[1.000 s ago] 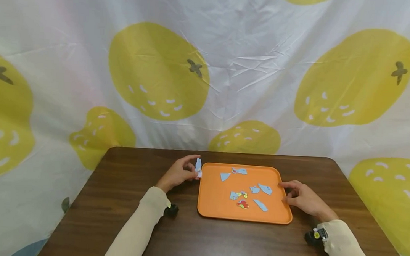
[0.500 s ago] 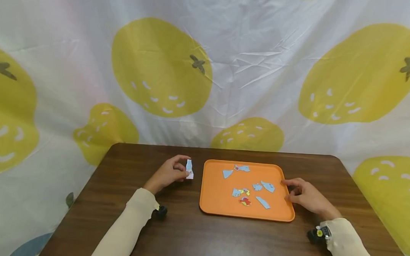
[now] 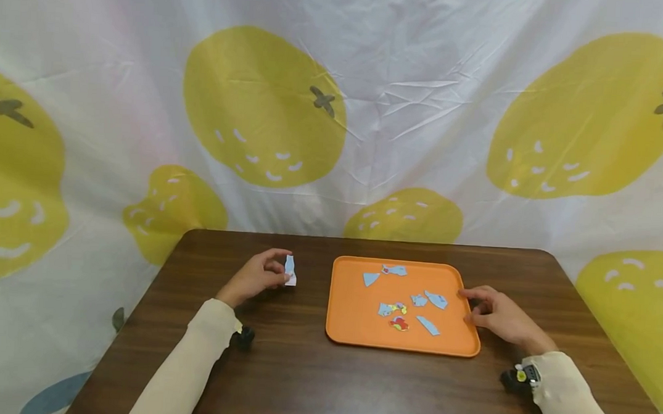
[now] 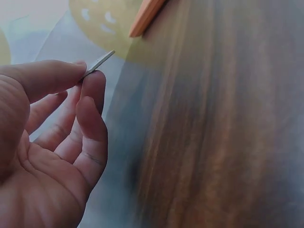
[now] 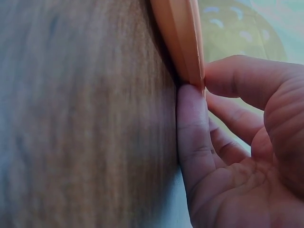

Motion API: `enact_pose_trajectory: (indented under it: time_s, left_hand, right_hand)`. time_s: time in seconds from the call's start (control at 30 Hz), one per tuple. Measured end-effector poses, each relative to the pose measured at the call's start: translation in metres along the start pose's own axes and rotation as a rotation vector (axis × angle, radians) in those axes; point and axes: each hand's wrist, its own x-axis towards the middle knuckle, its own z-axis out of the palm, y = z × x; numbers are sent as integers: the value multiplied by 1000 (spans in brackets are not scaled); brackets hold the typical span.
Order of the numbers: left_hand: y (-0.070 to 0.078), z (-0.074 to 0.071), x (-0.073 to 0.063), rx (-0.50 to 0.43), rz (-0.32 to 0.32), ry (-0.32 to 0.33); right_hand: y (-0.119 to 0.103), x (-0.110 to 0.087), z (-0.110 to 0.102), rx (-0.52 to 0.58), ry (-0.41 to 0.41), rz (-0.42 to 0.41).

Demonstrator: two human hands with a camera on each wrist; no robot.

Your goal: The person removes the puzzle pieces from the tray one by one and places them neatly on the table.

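My left hand [image 3: 257, 276] pinches a flat, narrow puzzle piece [image 3: 290, 270], light blue and white, upright above the table left of the tray. In the left wrist view the piece [image 4: 100, 61] shows edge-on between thumb and fingertips. My right hand [image 3: 501, 316] grips the right rim of an orange tray [image 3: 348, 331]; in the right wrist view the thumb and a finger meet the rim [image 5: 183, 38] from both sides. On the tray lie several irregular pieces, among them a red one [image 3: 399, 323], a pale blue strip [image 3: 428, 325] and a blue triangle [image 3: 370, 278].
The tray lies flat on a dark brown wooden table [image 3: 302, 378]. Behind the table hangs a white curtain [image 3: 390, 135] with large yellow fruit prints. A dark wrist device [image 3: 524, 375] sits at the right sleeve.
My left hand has moved left, away from the tray's left edge, with the puzzle piece in its fingers. My right hand stays at the tray's right rim.
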Motion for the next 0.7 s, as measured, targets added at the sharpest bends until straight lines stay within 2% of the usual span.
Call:
enact_pose_trajectory:
  time_s: [0.2,0.43,0.7]
  left_hand:
    - [-3,-2,13,-9,-10,-5]
    - [-8,0,23,62,1,-15]
    - [-9,2,25,186,-7,15]
  right_hand:
    - [0,0,0,9,0,-3]
    - [-1,-1,0,22,-4,-17]
    - [-3,-3,0,17,0,-14]
